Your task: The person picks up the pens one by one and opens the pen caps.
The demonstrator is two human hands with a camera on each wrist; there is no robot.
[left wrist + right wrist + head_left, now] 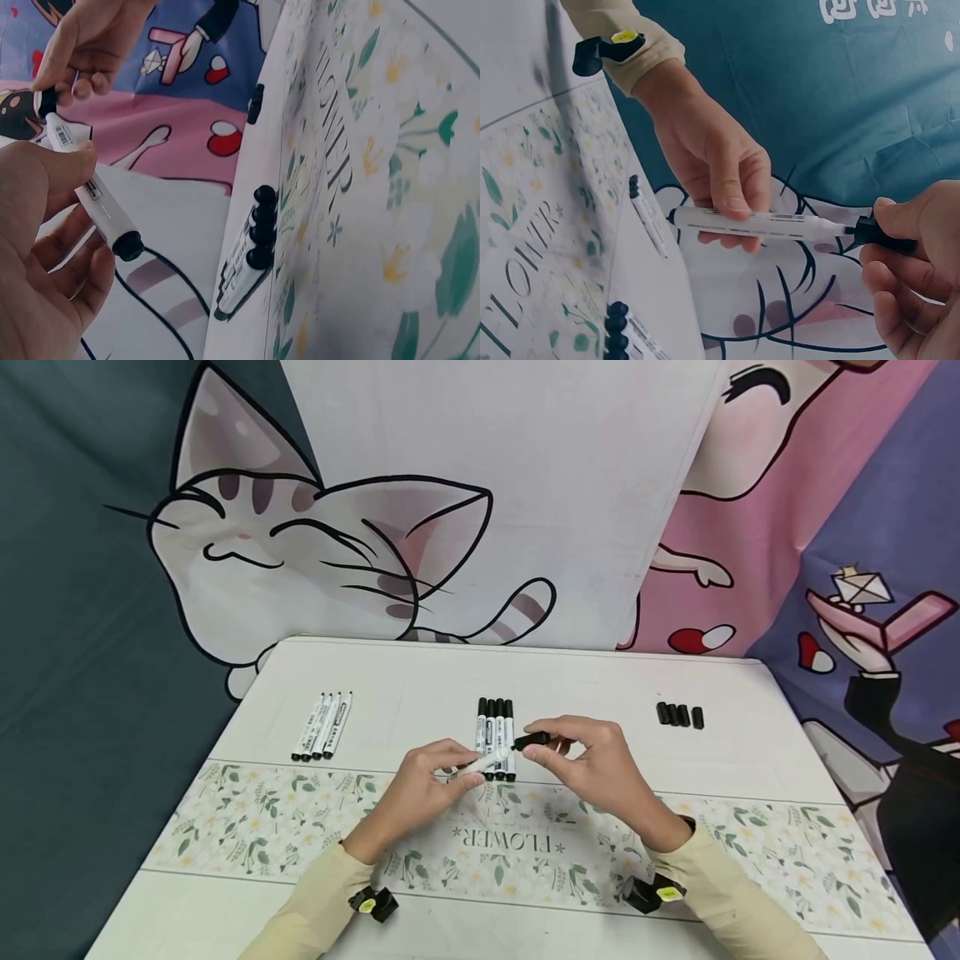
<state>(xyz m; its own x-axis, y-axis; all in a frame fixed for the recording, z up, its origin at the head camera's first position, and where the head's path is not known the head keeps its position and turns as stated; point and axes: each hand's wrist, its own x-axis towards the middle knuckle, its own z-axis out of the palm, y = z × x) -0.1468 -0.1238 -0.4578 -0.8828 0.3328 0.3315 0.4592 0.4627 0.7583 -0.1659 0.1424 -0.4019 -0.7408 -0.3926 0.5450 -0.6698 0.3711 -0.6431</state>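
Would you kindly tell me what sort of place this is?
Probably a makeshift indoor workspace: a flower-print table, cartoon cloth hung behind it, and markers laid in neat groups.

Cat-print curtain (480, 510) behind floral tablecloth (517, 814)

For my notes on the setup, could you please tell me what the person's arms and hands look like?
The sleeves are long, plain and beige. Each carries a boxy black device with a yellow label. The left hand and right hand are bare, without gloves.
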